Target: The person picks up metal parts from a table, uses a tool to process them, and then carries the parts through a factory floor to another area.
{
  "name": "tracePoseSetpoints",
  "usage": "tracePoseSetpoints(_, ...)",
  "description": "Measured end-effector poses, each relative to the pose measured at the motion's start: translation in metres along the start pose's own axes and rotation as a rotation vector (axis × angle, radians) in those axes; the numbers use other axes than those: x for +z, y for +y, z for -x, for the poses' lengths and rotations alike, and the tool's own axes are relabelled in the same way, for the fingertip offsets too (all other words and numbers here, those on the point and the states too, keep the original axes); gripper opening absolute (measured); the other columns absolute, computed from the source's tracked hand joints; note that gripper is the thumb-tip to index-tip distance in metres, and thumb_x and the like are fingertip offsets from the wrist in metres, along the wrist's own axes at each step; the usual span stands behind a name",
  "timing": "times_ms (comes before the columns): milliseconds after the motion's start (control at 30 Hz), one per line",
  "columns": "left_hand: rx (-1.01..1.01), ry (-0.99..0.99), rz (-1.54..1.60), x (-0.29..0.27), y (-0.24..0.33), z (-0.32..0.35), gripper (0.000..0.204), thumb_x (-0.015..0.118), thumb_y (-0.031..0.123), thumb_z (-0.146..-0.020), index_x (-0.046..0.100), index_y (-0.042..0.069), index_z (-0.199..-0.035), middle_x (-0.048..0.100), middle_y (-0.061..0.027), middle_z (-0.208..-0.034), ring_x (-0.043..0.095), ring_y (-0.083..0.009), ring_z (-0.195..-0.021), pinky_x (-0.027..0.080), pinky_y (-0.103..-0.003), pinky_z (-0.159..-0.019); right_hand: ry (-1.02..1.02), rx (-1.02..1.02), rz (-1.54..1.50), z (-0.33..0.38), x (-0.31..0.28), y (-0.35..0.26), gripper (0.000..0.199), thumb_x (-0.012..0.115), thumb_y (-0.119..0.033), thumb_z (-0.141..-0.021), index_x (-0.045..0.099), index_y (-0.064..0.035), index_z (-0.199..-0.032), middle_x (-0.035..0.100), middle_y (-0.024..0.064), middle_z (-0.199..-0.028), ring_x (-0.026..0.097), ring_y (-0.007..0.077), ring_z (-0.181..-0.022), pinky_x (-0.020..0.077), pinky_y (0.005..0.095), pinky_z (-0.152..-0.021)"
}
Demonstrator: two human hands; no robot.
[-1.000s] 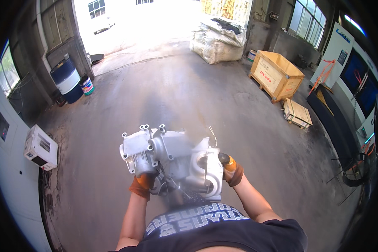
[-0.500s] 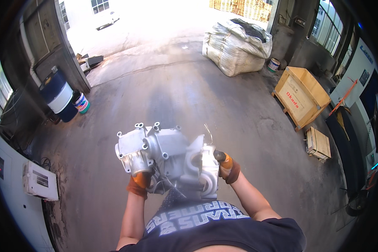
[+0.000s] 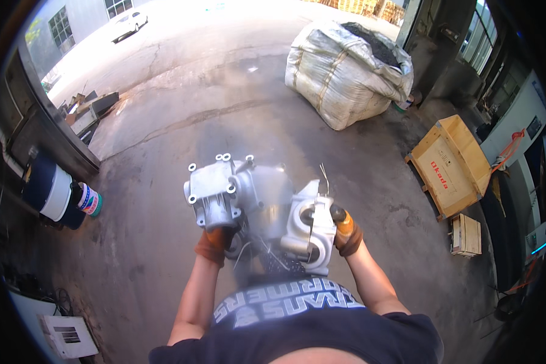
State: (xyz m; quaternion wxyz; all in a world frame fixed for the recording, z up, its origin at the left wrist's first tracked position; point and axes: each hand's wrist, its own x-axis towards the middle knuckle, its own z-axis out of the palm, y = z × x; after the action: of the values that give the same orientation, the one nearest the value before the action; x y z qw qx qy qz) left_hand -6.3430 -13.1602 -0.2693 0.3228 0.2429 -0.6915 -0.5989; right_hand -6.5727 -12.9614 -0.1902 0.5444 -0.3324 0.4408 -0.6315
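Note:
In front of my waist I carry silver cast-metal housings, with an orange-brown work glove on each hand. My left hand (image 3: 215, 242) is closed under the left housing (image 3: 211, 182), which has a flat square face and several round bolt bosses. At the right, my right hand (image 3: 347, 232) wraps around the outer edge of a housing (image 3: 309, 227) with large round openings. Between them is a smooth, rounded metal part (image 3: 267, 200); where it joins the others, I cannot tell. Thin wires stick up from the right housing and hang below the left one. My left fingers are mostly hidden.
A large white bulk bag (image 3: 340, 73) of dark material stands ahead right, by the wide doorway. A wooden crate (image 3: 449, 167) and smaller wooden box (image 3: 466, 235) stand right. Left are a drum (image 3: 56, 195), a paint bucket (image 3: 90, 200) and a white cabinet (image 3: 71, 337).
I have moved forward over the floor: the bulk bag looks larger, and the drum and cabinet sit lower in view. Both hands still hold the housings, now slightly higher and farther right in the picture.

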Motion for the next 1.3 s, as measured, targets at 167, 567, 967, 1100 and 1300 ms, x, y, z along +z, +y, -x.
tracePoseSetpoints(167, -0.197, 0.079, 0.643, -0.045, -0.034, -0.187, 0.026, 0.04, 0.02, -0.092, 0.042, 0.011, -0.116, 0.049, -0.0028, -0.104, 0.049, -0.0113, -0.093, 0.045, -0.023, -0.076, -0.012, 0.177, -0.616, -0.209, -0.06, -0.027, 0.052, 0.065, -0.017, -0.074, 0.044, 0.0045, -0.117, 0.053, 0.0163, -0.112, 0.053, 0.0244, -0.101, 0.0424, 0.0346, -0.092)
tracePoseSetpoints(567, -0.155, 0.182, 0.021, -0.142, -0.105, -0.603, 0.027, 0.047, 0.006, -0.084, 0.044, 0.004, -0.111, 0.052, -0.0058, -0.096, 0.053, -0.0144, -0.084, 0.046, -0.025, -0.068, -0.19, 0.019, -0.185, -0.634, -0.182, -0.108, 0.038, 0.044, -0.021, -0.09, 0.043, -0.0012, -0.122, 0.05, 0.0116, -0.119, 0.049, 0.0181, -0.108, 0.0399, 0.0301, -0.092)
tracePoseSetpoints(967, 0.117, -0.153, -0.461, -0.172, -0.241, -1.099, 0.025, 0.047, 0.015, -0.086, 0.05, 0.005, -0.109, 0.054, -0.0069, -0.1, 0.053, -0.0142, -0.09, 0.046, -0.026, -0.071, 0.218, -0.003, 0.02, -1.035, -0.386, -0.192, 0.042, 0.058, -0.027, -0.081, 0.049, 0.0007, -0.112, 0.054, 0.013, -0.108, 0.052, 0.0237, -0.1, 0.0425, 0.0356, -0.09)
tracePoseSetpoints(1100, -0.258, -0.087, 0.109, -0.168, -0.226, -1.238, 0.028, 0.042, 0.025, -0.09, 0.054, 0.008, -0.108, 0.058, -0.0065, -0.1, 0.056, -0.0124, -0.088, 0.047, -0.025, -0.071, 0.03, 0.043, -0.589, -1.179, -0.441, -0.235, 0.065, 0.069, -0.037, -0.069, 0.043, -0.0014, -0.117, 0.051, 0.0122, -0.113, 0.052, 0.0279, -0.098, 0.042, 0.0413, -0.088)
tracePoseSetpoints(1300, -0.424, 0.253, 0.167, -0.187, -0.208, -1.407, 0.029, 0.056, 0.028, -0.081, 0.062, 0.004, -0.097, 0.062, -0.0079, -0.088, 0.058, -0.0127, -0.077, 0.046, -0.026, -0.069, 0.048, 0.148, -0.526, -1.383, -0.518, -0.27, 0.06, 0.066, -0.035, -0.073, 0.044, -0.0022, -0.117, 0.052, 0.0119, -0.113, 0.052, 0.0273, -0.099, 0.0413, 0.0417, -0.089)
